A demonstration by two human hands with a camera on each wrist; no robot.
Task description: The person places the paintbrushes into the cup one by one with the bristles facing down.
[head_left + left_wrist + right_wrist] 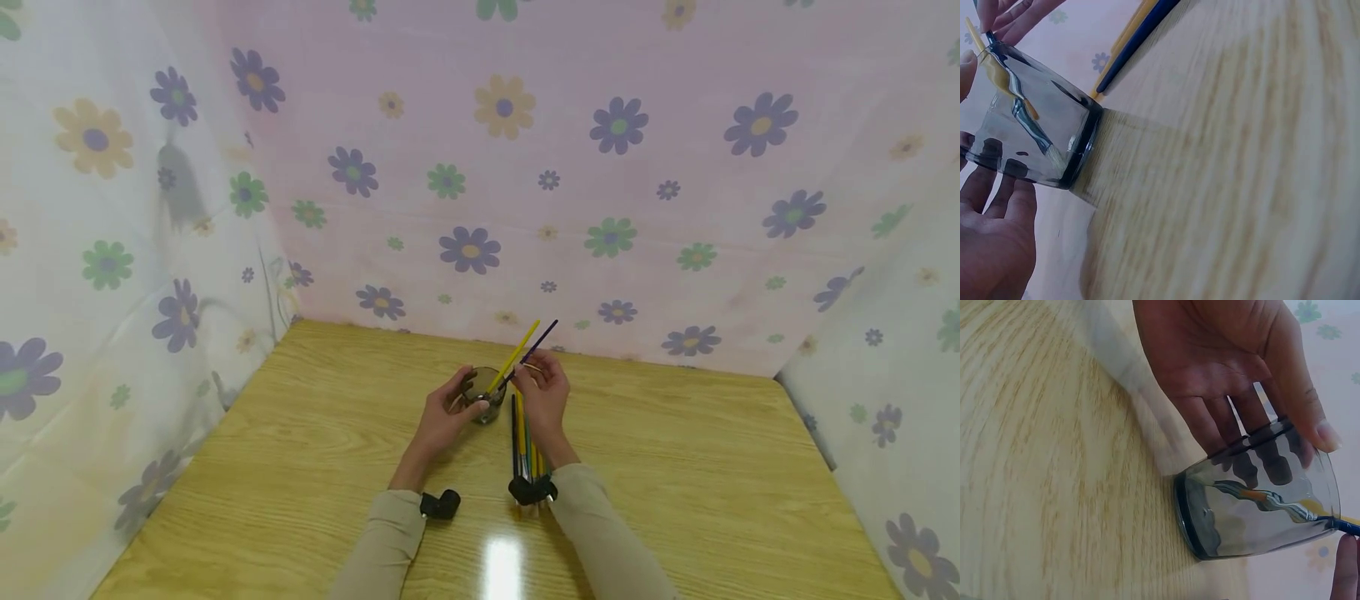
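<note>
A smoky clear glass (489, 415) stands on the wooden table with my left hand (438, 421) holding it, thumb near the rim and fingers round the far side. Inside the glass leans a yellow paintbrush (516, 360). A dark blue paintbrush (546, 334) also slants into it, and my right hand (547, 398) pinches its handle just above the rim. The left wrist view shows pale bristles (1055, 157) low in the glass. Through the glass wall in the right wrist view, the brushes (1266, 499) look distorted.
Several more paintbrushes (522, 429) lie side by side on the table (675, 467), partly beneath my right wrist and its black camera (532, 490). A flowered cloth (420, 208) hangs behind the table and along both sides.
</note>
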